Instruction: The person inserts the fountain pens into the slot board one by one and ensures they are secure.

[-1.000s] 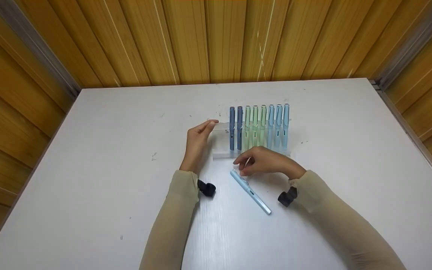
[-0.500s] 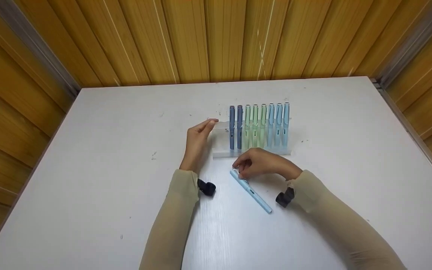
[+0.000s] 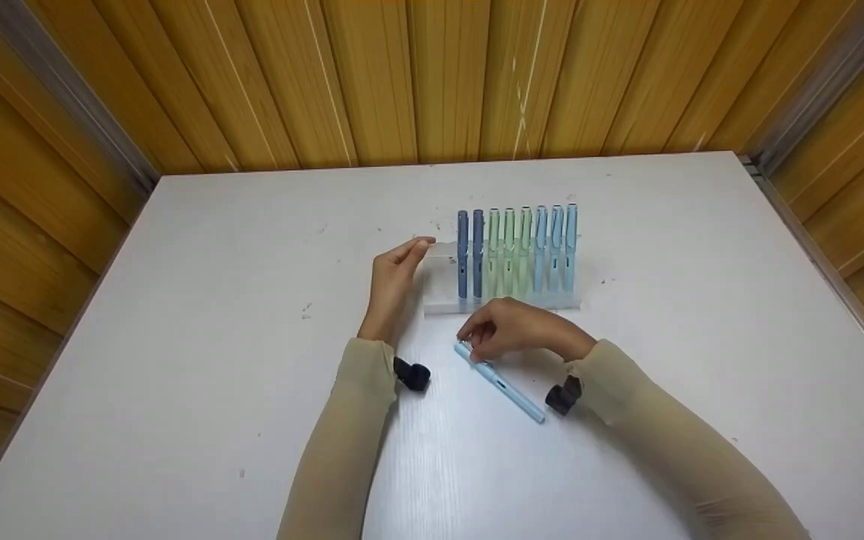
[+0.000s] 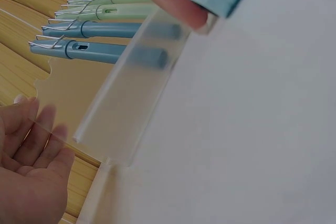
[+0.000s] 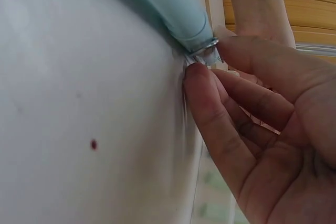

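Note:
A clear acrylic pen stand [image 3: 441,307] holds an upright row of capped fountain pens. From left to right they are dark blue pens [image 4: 100,52], green pens [image 3: 509,247] and light blue pens [image 3: 556,247]. My left hand [image 3: 394,281] holds the stand's left edge; some of its fingers show through the clear panel in the left wrist view. In front of the stand a loose light blue fountain pen [image 3: 511,394] lies slantwise on the table. My right hand [image 3: 526,328] pinches its cap end by the clip, thumb and forefinger on either side [image 5: 205,51].
The white table [image 3: 214,315] has small dark marks on it. Yellow wood-look panels [image 3: 372,82] rise behind it and at both sides. A black wrist camera [image 3: 413,375] sits on the left sleeve, another wrist camera [image 3: 561,397] on the right.
My right hand has come down onto the loose pen and taken its cap end between the fingers. The pen's cap end has shifted slightly left. My left hand stays at the stand.

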Demonstrator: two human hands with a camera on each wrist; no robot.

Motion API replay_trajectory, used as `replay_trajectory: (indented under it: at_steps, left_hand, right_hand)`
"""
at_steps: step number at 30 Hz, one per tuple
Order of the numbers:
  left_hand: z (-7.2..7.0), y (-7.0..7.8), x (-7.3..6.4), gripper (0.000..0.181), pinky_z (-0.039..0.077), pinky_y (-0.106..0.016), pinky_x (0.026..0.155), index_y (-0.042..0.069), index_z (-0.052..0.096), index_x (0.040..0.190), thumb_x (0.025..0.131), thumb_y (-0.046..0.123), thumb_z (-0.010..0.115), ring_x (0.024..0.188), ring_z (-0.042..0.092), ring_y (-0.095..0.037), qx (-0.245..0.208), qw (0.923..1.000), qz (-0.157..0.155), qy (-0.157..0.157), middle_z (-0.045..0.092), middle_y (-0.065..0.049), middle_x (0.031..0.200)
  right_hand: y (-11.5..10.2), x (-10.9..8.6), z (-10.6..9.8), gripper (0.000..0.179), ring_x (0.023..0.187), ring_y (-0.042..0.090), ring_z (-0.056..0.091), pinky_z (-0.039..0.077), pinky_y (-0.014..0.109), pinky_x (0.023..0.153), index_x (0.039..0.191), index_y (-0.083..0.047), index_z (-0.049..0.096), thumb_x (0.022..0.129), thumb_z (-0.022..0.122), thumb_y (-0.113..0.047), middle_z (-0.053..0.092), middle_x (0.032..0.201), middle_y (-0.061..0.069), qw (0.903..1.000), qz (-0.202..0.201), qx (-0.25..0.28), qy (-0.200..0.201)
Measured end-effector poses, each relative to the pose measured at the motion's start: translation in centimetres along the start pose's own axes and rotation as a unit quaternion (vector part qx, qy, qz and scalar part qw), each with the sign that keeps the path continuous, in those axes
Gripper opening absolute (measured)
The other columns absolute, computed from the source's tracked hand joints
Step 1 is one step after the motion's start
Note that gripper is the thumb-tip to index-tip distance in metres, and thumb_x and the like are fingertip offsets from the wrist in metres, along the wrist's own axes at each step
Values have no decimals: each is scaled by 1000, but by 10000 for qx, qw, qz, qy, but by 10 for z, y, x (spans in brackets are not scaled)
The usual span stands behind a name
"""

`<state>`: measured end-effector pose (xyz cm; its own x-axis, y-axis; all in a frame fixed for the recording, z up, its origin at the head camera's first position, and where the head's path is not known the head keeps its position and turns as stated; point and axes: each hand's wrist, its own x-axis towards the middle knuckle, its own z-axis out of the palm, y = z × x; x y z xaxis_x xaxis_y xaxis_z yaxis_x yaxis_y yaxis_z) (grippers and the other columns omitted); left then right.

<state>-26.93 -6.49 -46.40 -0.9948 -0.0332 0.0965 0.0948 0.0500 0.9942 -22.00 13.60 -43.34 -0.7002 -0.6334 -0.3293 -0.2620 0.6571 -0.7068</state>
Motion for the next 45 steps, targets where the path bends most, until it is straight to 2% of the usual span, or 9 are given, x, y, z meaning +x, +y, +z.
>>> replay_trajectory:
  at_steps: [9,20,26,34,45]
  left_hand:
    - [0,1,0,36,35,-35,114,6,69,117,95,33,61,133,48,-18,-43,9999,-138,3,65,-6,126]
    - [1,2,1,33,36,-35,113,6,70,115,95,31,61,133,48,-18,-42,9998,-177,58,65,-6,126]
    - [0,3,0,33,35,-35,114,7,71,114,95,31,61,133,48,-17,-42,9998,-192,71,65,-6,126]
    - [0,2,1,31,37,-36,112,6,71,113,95,29,61,130,52,-18,-67,9999,-134,63,67,-6,122]
    - [-1,1,0,33,36,-37,113,8,71,115,95,32,61,131,50,-18,-7,9998,-185,39,66,-5,125]
  right_hand:
    - [-2,1,3,34,73,6,59,50,21,68,110,-11,72,77,80,-14,69,82,1,9992,-389,45,-67]
    - [-5,3,6,38,71,5,59,50,22,67,113,-12,72,76,82,-16,69,81,0,9988,-461,-115,-78]
    - [-7,4,8,34,70,5,57,48,21,66,108,-14,73,76,82,-17,67,79,-1,9986,-466,-246,-25]
    - [-8,4,8,28,70,5,56,48,21,65,102,-13,73,76,82,-16,67,79,1,9981,-568,-240,66]
    - [-7,6,3,30,72,8,58,50,23,68,105,-11,72,77,81,-15,67,81,1,9981,-545,-191,207]
